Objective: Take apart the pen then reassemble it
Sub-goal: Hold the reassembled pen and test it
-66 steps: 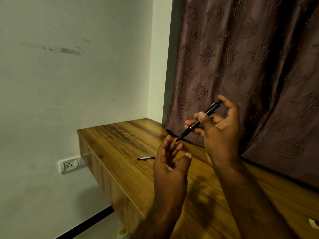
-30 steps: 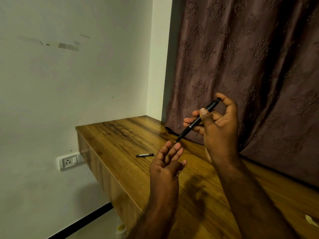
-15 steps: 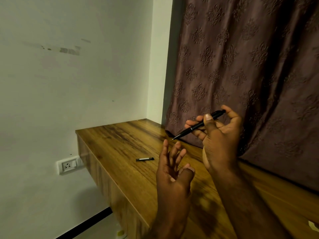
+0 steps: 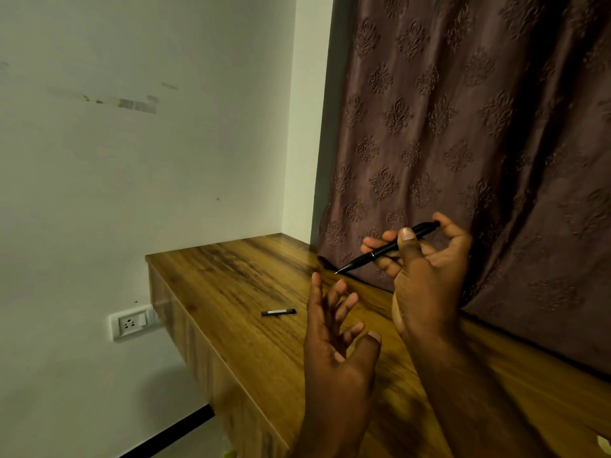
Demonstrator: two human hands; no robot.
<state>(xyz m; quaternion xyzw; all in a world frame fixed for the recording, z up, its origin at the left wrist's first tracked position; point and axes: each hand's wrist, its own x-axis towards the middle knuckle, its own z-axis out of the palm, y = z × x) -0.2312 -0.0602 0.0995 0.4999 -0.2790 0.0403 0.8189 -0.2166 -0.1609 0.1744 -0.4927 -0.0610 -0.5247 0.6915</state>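
Note:
My right hand (image 4: 426, 276) grips a slim black pen (image 4: 380, 251) above the wooden table (image 4: 251, 345). The thumb presses on the barrel and the index finger curls over the back end. The pen slants down to the left, and its fine tip shows beyond my fingers. Below and left of the tip, my left hand (image 4: 334, 338) is raised, palm up, fingers spread, holding nothing. A short black pen part (image 4: 278, 312) lies flat on the table, left of my left hand.
The table juts from a white wall with a power socket (image 4: 132, 322) below its left edge. A brown patterned curtain (image 4: 463, 127) hangs behind the table, close behind my right hand. A small pale object (image 4: 604, 444) shows at the lower right edge.
My right hand has tilted the pen flatter and its tip has come out. My left hand has risen slightly and spread its fingers.

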